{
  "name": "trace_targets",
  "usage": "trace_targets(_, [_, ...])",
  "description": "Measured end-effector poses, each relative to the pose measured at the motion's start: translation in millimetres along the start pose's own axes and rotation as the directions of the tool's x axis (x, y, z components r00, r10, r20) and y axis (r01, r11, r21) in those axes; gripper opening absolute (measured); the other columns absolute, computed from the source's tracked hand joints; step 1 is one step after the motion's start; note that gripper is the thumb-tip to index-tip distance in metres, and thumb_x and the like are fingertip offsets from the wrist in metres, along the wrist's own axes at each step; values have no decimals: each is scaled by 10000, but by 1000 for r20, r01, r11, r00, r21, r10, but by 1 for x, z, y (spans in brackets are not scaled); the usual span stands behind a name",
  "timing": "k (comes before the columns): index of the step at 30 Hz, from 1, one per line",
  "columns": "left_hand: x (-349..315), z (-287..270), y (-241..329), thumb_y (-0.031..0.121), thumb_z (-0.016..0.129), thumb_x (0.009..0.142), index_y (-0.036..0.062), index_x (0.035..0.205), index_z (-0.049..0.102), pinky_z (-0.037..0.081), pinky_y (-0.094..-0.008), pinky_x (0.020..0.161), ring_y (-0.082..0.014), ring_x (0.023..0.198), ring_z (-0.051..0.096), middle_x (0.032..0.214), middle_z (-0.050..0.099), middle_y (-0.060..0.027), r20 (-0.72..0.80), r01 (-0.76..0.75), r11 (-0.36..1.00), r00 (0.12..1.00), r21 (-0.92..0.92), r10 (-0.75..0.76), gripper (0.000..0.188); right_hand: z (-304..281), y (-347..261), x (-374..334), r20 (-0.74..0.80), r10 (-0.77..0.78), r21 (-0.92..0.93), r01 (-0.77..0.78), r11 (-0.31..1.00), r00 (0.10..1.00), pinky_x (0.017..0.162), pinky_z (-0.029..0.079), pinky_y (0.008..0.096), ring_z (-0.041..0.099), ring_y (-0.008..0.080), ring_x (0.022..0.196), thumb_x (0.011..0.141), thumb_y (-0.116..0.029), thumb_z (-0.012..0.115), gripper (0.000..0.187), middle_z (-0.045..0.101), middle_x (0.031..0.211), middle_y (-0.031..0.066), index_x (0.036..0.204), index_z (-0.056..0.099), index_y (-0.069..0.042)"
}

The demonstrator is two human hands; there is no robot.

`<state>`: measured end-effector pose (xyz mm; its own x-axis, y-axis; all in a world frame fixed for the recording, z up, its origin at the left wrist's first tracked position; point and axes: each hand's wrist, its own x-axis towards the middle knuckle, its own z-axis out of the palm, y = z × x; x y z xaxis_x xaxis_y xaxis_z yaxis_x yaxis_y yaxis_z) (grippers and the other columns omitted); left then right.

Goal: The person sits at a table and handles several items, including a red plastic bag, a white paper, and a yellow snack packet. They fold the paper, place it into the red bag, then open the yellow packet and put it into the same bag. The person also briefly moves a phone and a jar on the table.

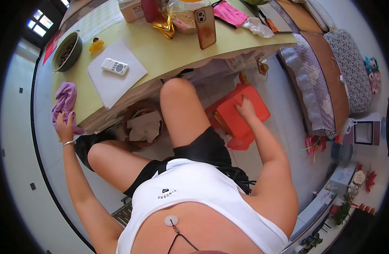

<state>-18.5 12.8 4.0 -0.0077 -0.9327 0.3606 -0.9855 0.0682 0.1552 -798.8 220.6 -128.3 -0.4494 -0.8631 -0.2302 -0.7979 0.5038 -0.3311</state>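
Note:
My left hand (65, 125), with a bracelet at the wrist, is at the table's left corner. Its fingers are closed on a crumpled purple cloth (66, 96), which droops over the edge. Down to the right of my knees, my right hand (245, 109) is over a red plastic box-like thing (256, 101), a stool or bin. Its thumb and fingers look apart, with nothing seen between them; whether it touches the red plastic is unclear. On the table, a white remote control (114, 66) lies on white paper (128, 78).
The table (160, 57) also holds a green basket (67, 51), a yellow trinket (96, 45), an upright phone (205, 27), a gold ribbon (164, 28), a clear jar and a pink cloth (230, 15). A brown round bin (128, 116) stands below. A padded bench (325, 76) is to the right.

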Motion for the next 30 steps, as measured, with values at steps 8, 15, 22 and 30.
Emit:
trace_targets(8, [-38, -41, 160, 71, 639, 875, 2, 1068, 676, 449, -362, 975, -275, 1127, 597, 1272, 615, -132, -161, -287, 931, 953, -227, 255, 209, 60, 97, -65, 32, 793, 705, -576, 414, 609, 1043, 418, 489, 499, 385, 1239, 794, -306, 790, 725, 531, 1339, 223, 1328, 458, 55])
trace_targets(15, [-57, -27, 212, 8, 649, 848, -17, 956, 679, 514, -340, 855, -256, 960, 656, 1208, 634, -151, -41, -402, 851, 910, -339, 413, 114, 108, 133, -68, 522, 487, 851, -397, -343, 700, 969, 497, 500, 584, 343, 1141, 751, -97, 824, 636, 590, 1277, 168, 1293, 509, 11])
trace_targets(22, [-81, -20, 225, -8, 651, 834, -17, 931, 670, 528, -340, 813, -275, 911, 667, 1128, 666, -162, 15, -460, 813, 867, -356, 498, 99, 75, 99, -64, 609, 438, 769, -358, -530, 661, 920, 533, 503, 596, 349, 1119, 762, -80, 796, 624, 608, 1228, 170, 1303, 492, -10])
trace_targets(30, [-101, -34, 213, 7, 651, 822, -14, 899, 661, 536, -364, 757, -335, 864, 666, 1027, 676, -175, 72, -414, 811, 873, -413, 482, 81, 71, 96, -53, 419, 380, 856, -219, -468, 825, 924, 533, 472, 607, 320, 1065, 729, -4, 765, 606, 598, 1199, 148, 1273, 497, -7])
